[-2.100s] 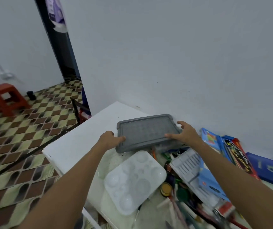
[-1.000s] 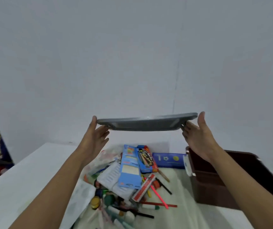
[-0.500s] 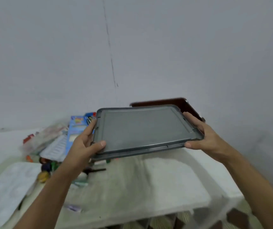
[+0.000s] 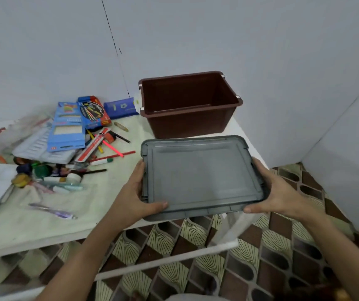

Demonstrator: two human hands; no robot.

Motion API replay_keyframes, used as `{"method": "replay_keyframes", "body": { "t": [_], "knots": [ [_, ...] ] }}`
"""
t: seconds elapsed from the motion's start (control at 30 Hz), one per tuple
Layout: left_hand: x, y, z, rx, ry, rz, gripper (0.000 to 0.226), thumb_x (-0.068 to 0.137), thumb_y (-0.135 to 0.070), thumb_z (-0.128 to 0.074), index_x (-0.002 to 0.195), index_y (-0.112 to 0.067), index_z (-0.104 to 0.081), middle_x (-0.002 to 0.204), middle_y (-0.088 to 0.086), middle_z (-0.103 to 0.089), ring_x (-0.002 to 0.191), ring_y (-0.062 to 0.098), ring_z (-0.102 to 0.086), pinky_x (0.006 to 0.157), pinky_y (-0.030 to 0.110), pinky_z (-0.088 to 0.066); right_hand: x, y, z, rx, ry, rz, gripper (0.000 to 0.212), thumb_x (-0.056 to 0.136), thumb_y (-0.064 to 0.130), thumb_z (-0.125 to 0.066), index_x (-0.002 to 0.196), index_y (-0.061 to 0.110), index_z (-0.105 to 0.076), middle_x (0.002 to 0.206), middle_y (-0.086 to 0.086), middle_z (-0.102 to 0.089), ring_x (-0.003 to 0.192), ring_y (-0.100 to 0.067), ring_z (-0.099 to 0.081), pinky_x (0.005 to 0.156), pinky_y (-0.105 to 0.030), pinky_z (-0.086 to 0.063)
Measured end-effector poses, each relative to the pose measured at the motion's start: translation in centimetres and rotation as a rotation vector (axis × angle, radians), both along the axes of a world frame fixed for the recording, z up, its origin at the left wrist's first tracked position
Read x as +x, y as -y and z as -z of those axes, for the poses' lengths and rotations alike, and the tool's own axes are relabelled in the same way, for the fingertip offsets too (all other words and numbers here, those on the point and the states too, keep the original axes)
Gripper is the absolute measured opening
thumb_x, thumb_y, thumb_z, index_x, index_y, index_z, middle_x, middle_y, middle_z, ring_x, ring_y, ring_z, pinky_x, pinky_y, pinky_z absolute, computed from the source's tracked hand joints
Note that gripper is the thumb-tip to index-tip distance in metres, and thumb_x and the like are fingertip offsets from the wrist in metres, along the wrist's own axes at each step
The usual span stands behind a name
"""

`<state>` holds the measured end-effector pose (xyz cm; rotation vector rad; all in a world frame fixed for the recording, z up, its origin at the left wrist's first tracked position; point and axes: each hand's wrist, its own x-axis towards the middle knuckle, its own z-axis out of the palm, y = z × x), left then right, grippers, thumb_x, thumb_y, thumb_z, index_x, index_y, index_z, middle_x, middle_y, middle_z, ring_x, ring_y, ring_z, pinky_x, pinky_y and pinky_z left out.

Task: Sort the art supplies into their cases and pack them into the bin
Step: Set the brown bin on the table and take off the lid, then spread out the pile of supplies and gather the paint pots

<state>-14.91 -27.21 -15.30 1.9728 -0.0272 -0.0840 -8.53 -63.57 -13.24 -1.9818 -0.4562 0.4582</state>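
lid: your left hand (image 4: 134,197) and right hand (image 4: 281,195) each grip a short edge of the grey lid (image 4: 200,177), held flat just in front of the bin.
bin: brown bin (image 4: 190,117), open, at the table's back right corner.
supplies: loose pile (image 4: 65,148) left of the bin.

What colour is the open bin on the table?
Dark brown, with small white clips at its rim; the bin shows best in the head view.

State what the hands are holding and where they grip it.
Both hands hold the grey lid flat: the left hand grips its left edge near the front corner, the right hand grips its right edge, thumbs on the front rim.
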Motion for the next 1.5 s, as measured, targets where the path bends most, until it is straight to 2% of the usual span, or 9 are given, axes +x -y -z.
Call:
{"method": "replay_keyframes", "body": {
  "t": [0.2, 0.4, 0.5, 0.7, 0.83, 0.9, 1.0, 1.1, 1.5],
  "knots": [
    [2.3, 3.0, 1.0, 0.273, -0.022, -0.076, 0.129, 0.061, -0.052, -0.083, 0.153, -0.028, 0.004, 0.155, -0.021, 0.007, 0.144, 0.000, 0.001, 0.120, 0.032, -0.015, 3.3, -0.2, 1.3, -0.044, 0.134, -0.016, 0.104, 0.057, 0.015, -0.090, 0.125, 0.049, -0.020, 0.124, 0.032, -0.033, 0.113, 0.026, -0.037, 0.081, 0.005, -0.034],
    [3.1, 3.7, 1.5, 0.400, -0.111, -0.151, 0.128, 0.064, -0.064, -0.075, 0.153, -0.020, 0.005, 0.160, -0.010, 0.010, 0.146, 0.006, 0.001, 0.116, 0.025, -0.009, 6.1, 0.2, 1.9, -0.217, 0.164, -0.090, 0.105, 0.052, 0.047, -0.090, 0.132, 0.049, -0.022, 0.135, 0.015, -0.039, 0.120, 0.004, -0.044, 0.092, -0.009, -0.043],
    [3.8, 3.7, 1.3, 0.454, -0.125, -0.140, 0.130, 0.062, -0.070, -0.072, 0.153, -0.019, 0.005, 0.160, -0.007, 0.011, 0.147, 0.009, 0.003, 0.119, 0.030, -0.009, 6.9, 0.2, 2.2, -0.245, 0.184, -0.089, 0.124, 0.050, 0.055, -0.087, 0.148, 0.031, -0.014, 0.147, 0.021, -0.020, 0.130, -0.002, -0.031, 0.109, -0.025, -0.031],
    [4.7, 3.8, 1.5, 0.504, -0.143, -0.131, 0.133, 0.059, -0.078, -0.067, 0.153, -0.020, 0.007, 0.160, -0.006, 0.011, 0.147, 0.012, 0.003, 0.120, 0.034, -0.008, 7.0, -0.2, 1.1, -0.225, 0.193, -0.121, 0.103, 0.051, 0.051, -0.086, 0.128, 0.056, -0.018, 0.124, 0.052, -0.020, 0.117, 0.019, -0.035, 0.089, -0.001, -0.033],
    [4.8, 3.4, 1.9, 0.525, -0.147, -0.131, 0.133, 0.057, -0.084, -0.062, 0.153, -0.022, 0.006, 0.160, -0.007, 0.010, 0.147, 0.012, 0.002, 0.120, 0.035, -0.009, 7.1, -0.2, 1.3, -0.241, 0.202, -0.130, 0.106, 0.052, 0.054, -0.088, 0.137, 0.049, -0.025, 0.133, 0.034, -0.029, 0.124, 0.008, -0.037, 0.102, -0.018, -0.039],
    [4.7, 3.4, 1.6, 0.521, -0.145, -0.120, 0.131, 0.058, -0.083, -0.062, 0.154, -0.021, 0.003, 0.160, -0.008, 0.007, 0.147, 0.011, -0.002, 0.120, 0.033, -0.011, 7.4, -0.2, 1.4, -0.271, 0.235, -0.128, 0.113, 0.051, 0.056, -0.087, 0.143, 0.037, -0.024, 0.137, 0.024, -0.029, 0.125, 0.001, -0.036, 0.109, -0.031, -0.037],
    [4.7, 3.4, 0.3, 0.466, -0.064, -0.141, 0.100, 0.070, -0.066, -0.070, 0.147, -0.022, -0.024, 0.142, -0.016, -0.028, 0.134, 0.006, -0.028, 0.105, 0.017, -0.028, 7.3, -1.2, 0.5, -0.310, 0.295, -0.139, 0.121, 0.052, 0.056, -0.085, 0.139, 0.044, -0.002, 0.140, 0.031, -0.005, 0.127, 0.008, -0.015, 0.110, -0.020, -0.017],
    [4.8, 1.7, -1.0, 0.481, 0.003, -0.235, 0.084, 0.079, -0.054, -0.069, 0.145, -0.018, -0.032, 0.148, -0.010, -0.031, 0.137, 0.008, -0.027, 0.107, 0.018, -0.022, 7.3, -4.3, -0.2, -0.329, 0.320, -0.144, 0.129, 0.049, 0.069, -0.078, 0.149, 0.035, -0.003, 0.152, 0.025, 0.002, 0.140, 0.003, -0.006, 0.112, -0.020, -0.013],
    [0.9, -14.7, -6.0, 0.536, -0.017, -0.582, 0.052, 0.082, -0.032, -0.072, 0.130, -0.019, -0.057, 0.133, 0.000, -0.054, 0.115, 0.016, -0.055, 0.088, 0.025, -0.041, 6.2, -28.8, -2.4, -0.064, 0.421, -0.369, 0.065, 0.076, 0.032, -0.078, 0.135, 0.018, -0.053, 0.135, 0.000, -0.056, 0.123, -0.007, -0.050, 0.106, -0.026, -0.039]
  ]
}}
